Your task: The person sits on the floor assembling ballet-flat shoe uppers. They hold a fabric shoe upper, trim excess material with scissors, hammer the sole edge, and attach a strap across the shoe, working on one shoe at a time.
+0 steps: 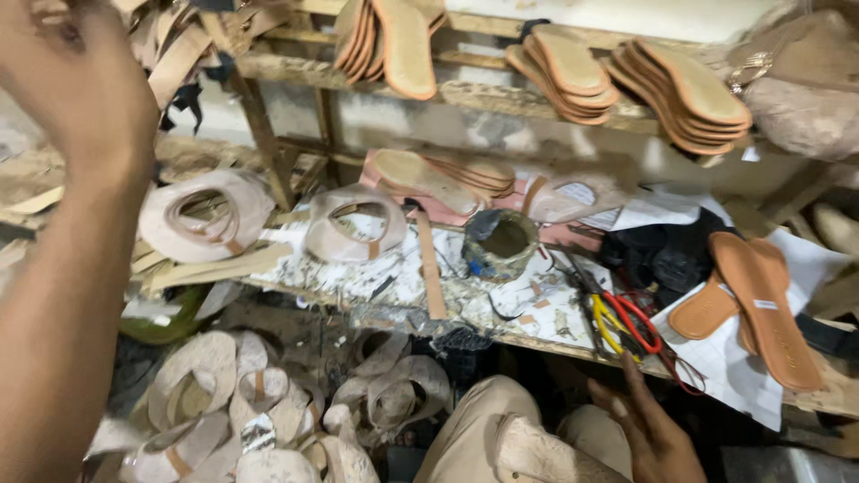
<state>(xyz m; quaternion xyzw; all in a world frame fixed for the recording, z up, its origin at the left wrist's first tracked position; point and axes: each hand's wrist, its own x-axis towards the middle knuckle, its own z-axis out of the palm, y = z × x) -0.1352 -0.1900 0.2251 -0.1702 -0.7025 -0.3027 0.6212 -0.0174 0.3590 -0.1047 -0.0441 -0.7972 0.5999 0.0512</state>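
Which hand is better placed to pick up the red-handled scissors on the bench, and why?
Probably the right hand: it rests open just below the red-handled scissors. The left hand is raised high, far from them.

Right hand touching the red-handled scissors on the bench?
Cannot tell. In the head view the right hand's fingertips reach up near the red-handled scissors, but blur hides contact.

left hand [76, 80] blurred, fingers cut off at top edge, right hand [649, 434] cropped below

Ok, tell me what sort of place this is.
Most likely a small sandal-making workshop: stacks of tan insoles fill the wooden shelves, unfinished sandals are heaped on the floor, and pliers and scissors lie on the cluttered workbench.
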